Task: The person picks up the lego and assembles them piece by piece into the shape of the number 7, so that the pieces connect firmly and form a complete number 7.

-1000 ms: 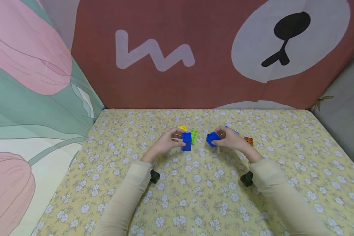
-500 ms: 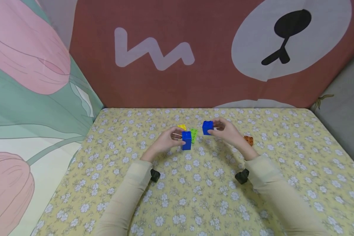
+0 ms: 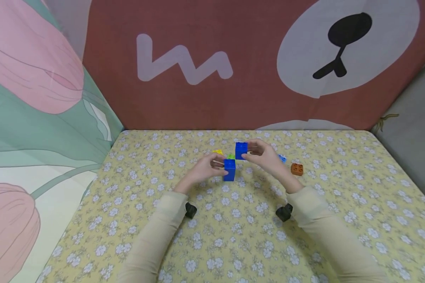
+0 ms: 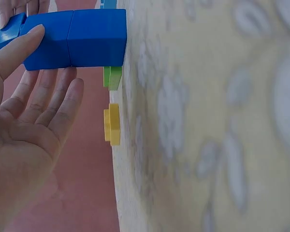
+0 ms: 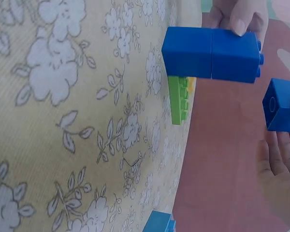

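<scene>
A stack of two blue toy building bricks stands upright on the flowered cloth, and my left hand grips its upper part between thumb and fingers. In the right wrist view the studs of the stack show at its top end. Higher up, my right hand pinches a single blue brick. A small gap separates this brick from the stack in the right wrist view. Behind the stack lies a green brick, partly hidden, with a yellow brick beyond it.
To the right, a brown brick lies on the flowered cloth. A light blue brick sits just behind the right hand, partly covered by it. A red-brown printed wall cloth rises at the table's back edge.
My right hand has lifted the single blue brick, levelled it and brought it left, close to the stack. The left hand and its stack have shifted slightly right.
</scene>
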Demonstrator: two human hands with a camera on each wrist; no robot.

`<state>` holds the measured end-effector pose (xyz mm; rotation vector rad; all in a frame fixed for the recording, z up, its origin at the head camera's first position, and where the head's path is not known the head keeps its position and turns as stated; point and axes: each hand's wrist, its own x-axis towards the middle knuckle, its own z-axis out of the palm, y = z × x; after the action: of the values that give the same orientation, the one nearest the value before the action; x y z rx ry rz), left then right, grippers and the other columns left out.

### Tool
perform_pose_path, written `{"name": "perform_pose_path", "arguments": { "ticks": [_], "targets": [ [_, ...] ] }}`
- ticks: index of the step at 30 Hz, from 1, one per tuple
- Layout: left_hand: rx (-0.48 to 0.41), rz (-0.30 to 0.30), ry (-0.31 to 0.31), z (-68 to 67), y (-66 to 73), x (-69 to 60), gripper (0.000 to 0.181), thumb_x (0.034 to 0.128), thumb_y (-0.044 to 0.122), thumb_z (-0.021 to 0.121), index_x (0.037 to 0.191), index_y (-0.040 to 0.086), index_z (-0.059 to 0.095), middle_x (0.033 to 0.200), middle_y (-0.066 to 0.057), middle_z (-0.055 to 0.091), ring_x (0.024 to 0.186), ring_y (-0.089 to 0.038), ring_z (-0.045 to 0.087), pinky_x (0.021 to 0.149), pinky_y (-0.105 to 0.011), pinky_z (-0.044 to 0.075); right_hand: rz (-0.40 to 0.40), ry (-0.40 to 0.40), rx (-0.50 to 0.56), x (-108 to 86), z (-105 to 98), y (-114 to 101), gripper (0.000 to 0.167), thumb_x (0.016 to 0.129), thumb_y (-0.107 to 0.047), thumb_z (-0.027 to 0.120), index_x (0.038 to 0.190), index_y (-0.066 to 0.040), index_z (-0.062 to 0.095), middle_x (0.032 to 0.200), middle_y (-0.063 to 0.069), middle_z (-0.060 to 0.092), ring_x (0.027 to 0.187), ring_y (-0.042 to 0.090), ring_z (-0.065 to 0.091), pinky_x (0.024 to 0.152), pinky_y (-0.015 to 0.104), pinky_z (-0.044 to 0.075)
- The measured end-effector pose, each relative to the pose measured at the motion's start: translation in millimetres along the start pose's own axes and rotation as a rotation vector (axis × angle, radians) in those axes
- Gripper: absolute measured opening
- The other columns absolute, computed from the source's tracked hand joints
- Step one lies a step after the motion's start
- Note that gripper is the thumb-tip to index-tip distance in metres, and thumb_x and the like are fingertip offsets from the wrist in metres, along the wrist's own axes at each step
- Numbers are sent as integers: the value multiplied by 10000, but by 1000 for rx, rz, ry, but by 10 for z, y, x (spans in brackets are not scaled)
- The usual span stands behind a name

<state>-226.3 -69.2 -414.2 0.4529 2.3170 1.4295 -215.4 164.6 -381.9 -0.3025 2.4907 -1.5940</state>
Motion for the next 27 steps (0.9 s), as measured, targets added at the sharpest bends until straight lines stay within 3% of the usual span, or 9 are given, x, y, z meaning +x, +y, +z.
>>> {"name": "perform_pose_path", "arguments": {
  "ticks": [9,27],
  "targets": [
    [-5,-12,-18,96,31,41,485,859,226,727,1297,122,545,1293,-84,590,1175,-241,595,930,-347,545,-56,-26,15,-14,68,-10,510,924,-274,642,1378,-142,451,1341,155,496,1258,339,498,1001,505,480],
    [-44,-31,-30,121,28,59,476,868,220,716,1295,103,538,1291,-100,588,1198,-262,581,954,-365,535,-80,-62,-38,-48,161,-21,524,911,-226,662,1361,-60,450,1310,171,533,1233,353,523,984,507,487]
  ]
}}
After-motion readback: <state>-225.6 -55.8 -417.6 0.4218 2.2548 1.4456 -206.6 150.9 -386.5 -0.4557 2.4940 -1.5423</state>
